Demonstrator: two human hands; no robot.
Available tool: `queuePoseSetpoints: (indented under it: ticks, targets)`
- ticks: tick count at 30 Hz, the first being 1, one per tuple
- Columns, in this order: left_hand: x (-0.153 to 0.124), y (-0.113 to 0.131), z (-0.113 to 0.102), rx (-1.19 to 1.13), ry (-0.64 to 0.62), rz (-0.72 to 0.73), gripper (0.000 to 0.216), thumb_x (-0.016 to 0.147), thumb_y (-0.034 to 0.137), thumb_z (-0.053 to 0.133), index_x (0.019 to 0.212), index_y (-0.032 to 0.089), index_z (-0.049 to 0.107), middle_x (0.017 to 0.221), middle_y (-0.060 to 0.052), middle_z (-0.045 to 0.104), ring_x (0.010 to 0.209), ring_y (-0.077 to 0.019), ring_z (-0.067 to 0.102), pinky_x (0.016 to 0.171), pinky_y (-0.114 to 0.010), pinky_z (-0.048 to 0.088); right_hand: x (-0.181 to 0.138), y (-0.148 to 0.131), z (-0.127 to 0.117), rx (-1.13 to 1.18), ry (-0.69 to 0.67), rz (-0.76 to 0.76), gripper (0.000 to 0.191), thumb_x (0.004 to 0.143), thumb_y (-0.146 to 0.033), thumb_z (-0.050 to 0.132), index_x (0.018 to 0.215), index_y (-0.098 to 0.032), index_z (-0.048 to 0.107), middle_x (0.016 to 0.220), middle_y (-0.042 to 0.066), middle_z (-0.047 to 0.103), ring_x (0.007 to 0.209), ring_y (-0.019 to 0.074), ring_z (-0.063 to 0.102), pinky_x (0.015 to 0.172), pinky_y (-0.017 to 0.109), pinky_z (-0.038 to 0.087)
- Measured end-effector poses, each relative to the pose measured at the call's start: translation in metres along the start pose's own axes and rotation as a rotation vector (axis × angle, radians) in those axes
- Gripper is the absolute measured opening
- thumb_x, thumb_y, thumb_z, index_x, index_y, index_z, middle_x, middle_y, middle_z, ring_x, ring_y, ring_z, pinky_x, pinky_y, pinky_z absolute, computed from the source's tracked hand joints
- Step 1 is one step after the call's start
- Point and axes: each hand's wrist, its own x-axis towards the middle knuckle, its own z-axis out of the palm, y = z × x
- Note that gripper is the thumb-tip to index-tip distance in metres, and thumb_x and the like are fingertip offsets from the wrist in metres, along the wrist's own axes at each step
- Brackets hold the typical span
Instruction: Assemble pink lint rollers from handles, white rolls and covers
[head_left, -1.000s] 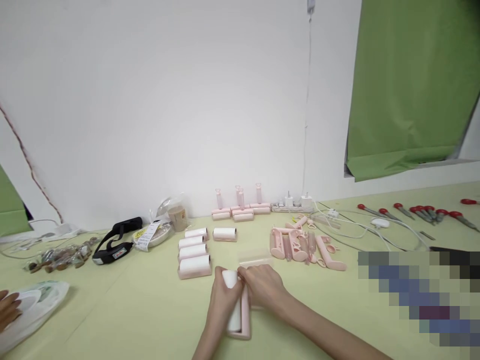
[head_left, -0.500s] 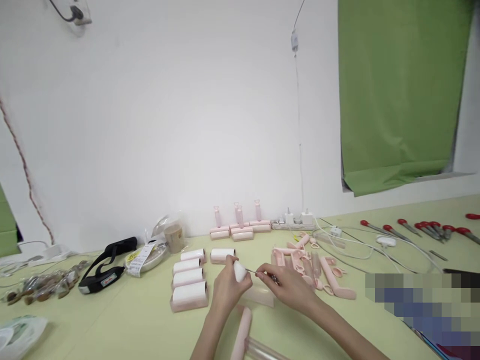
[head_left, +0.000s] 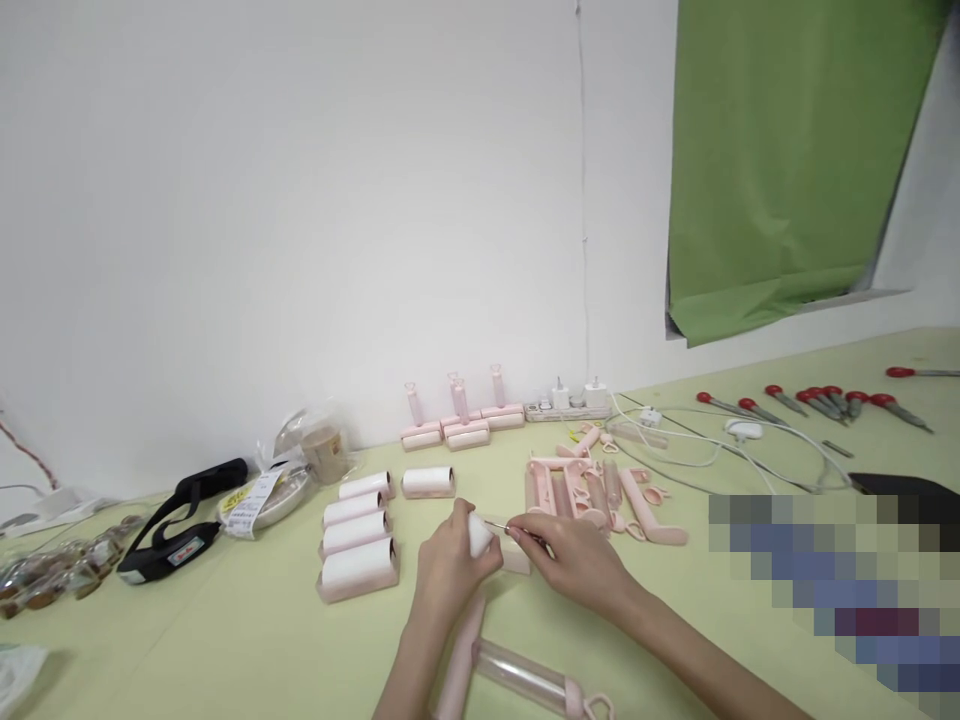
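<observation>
The left hand grips a white roll at table centre; the right hand, at its 3 o'clock, pinches a thin pin against the roll's end. A slip could jab the left fingers.

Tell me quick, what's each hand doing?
Left hand: closed around a white roll.
Right hand: pinching a thin metal tool against the roll.

On the desk, rolls lie left of the hands, loose handle parts to their right, assembled rollers behind against the wall, screwdrivers far right.
</observation>
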Motion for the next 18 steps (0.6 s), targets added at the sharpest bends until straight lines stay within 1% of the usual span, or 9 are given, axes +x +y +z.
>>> queuePoseSetpoints:
  ticks: [5,9,12,15,17,18]
  targets:
    - [-0.002,-0.001,0.002,0.029,0.007,0.007,0.029,0.071,0.032,0.044,0.098,0.021,0.042,0.082,-0.003,0.062,0.079,-0.0225,0.059,0.055,-0.024,0.033,-0.002,-0.003,0.001,-0.019,-0.012,-0.012,0.034,0.088,-0.029,0.026,0.087,-0.024,0.06,0.072,0.0,0.063,0.065,0.0137,0.056,0.048,0.022,0.028]
    - [-0.002,-0.001,0.002,0.148,-0.01,0.016,0.029,0.072,0.03,0.042,0.098,0.019,0.043,0.082,-0.005,0.062,0.08,-0.0233,0.058,0.055,-0.025,0.034,-0.001,-0.007,0.005,-0.114,-0.007,-0.012,0.036,0.087,-0.029,0.026,0.074,-0.021,0.059,0.062,0.0,0.059,0.056,0.0126,0.052,0.045,0.023,0.022]
    - [-0.003,-0.004,0.002,0.209,-0.006,0.034,0.036,0.073,0.029,0.042,0.107,0.017,0.041,0.08,-0.007,0.062,0.079,-0.024,0.058,0.055,-0.025,0.034,0.0,-0.004,0.009,-0.136,0.002,0.019,0.038,0.088,-0.03,0.024,0.07,-0.021,0.057,0.06,0.0,0.057,0.055,0.0126,0.052,0.044,0.023,0.02]
    - [0.0,-0.011,-0.001,0.229,-0.01,0.007,0.049,0.071,0.029,0.045,0.117,0.014,0.035,0.084,-0.009,0.062,0.083,-0.0254,0.057,0.059,-0.026,0.036,0.004,0.007,0.009,-0.019,0.023,0.119,0.033,0.087,-0.033,0.027,0.077,-0.022,0.056,0.065,-0.001,0.058,0.059,0.0134,0.053,0.047,0.022,0.026]
    - [0.005,-0.017,-0.005,0.218,0.01,0.001,0.054,0.069,0.029,0.047,0.118,0.013,0.033,0.093,-0.011,0.06,0.09,-0.0259,0.055,0.062,-0.026,0.038,0.011,0.015,0.006,0.166,0.061,0.146,0.028,0.086,-0.037,0.029,0.081,-0.021,0.052,0.071,-0.001,0.056,0.063,0.0134,0.052,0.052,0.022,0.033]
    - [0.009,-0.019,-0.007,0.201,0.031,0.01,0.054,0.068,0.027,0.048,0.118,0.013,0.033,0.099,-0.011,0.058,0.094,-0.0254,0.053,0.064,-0.026,0.038,0.017,0.018,0.002,0.279,0.087,0.128,0.026,0.085,-0.039,0.03,0.082,-0.021,0.049,0.073,0.0,0.053,0.065,0.0132,0.051,0.055,0.022,0.036]
